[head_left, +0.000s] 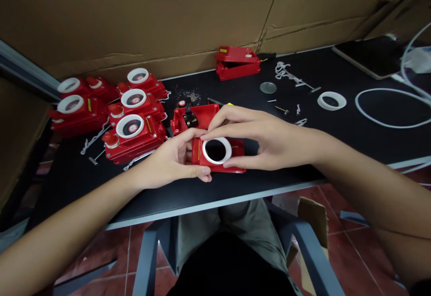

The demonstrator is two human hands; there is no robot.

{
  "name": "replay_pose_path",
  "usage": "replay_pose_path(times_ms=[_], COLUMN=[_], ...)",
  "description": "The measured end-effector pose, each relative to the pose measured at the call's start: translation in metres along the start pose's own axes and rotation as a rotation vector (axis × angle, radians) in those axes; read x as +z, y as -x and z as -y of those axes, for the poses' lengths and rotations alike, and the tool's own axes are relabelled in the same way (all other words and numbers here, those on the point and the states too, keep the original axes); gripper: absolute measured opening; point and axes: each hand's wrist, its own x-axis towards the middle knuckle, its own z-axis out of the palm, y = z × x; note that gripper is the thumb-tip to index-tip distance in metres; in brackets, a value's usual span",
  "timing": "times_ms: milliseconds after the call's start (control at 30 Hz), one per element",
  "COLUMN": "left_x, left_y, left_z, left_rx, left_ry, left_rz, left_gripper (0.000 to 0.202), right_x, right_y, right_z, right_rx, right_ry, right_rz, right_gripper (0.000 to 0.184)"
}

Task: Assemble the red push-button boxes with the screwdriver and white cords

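My left hand is closed around the left end of a red plastic housing cover, its thumb on the near edge. A white ring sits around the dark round opening of this cover. My right hand pinches the ring, with the fingers at its far side and the thumb at its near right. Just behind the cover lies an open red box base, partly hidden by my hands. A black switch part stands in that base.
Several finished-looking red boxes with white rings stand at left. Another red box with a tilted lid is at the back. Toward the right lie a clear disc, a chain, screws, a loose white ring, a white cable and a tablet.
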Motion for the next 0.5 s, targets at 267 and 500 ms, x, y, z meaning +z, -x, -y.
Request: replay_pose_path(times_ms=[267, 500], left_x=[0.021, 0.024], left_y=[0.002, 0.002], left_z=[0.007, 0.015], left_rx=[-0.002, 0.089], left_ry=[0.125, 0.050], left_rz=[-0.097, -0.211], left_gripper=[0.060, 0.065], right_x=[0.005, 0.014], right_y=[0.000, -0.004], right_z=[0.004, 0.011], right_rx=[0.059, 0.199], right_ry=[0.144, 0.200], right_rz=[-0.082, -0.161], right_gripper=[0.046, 0.051])
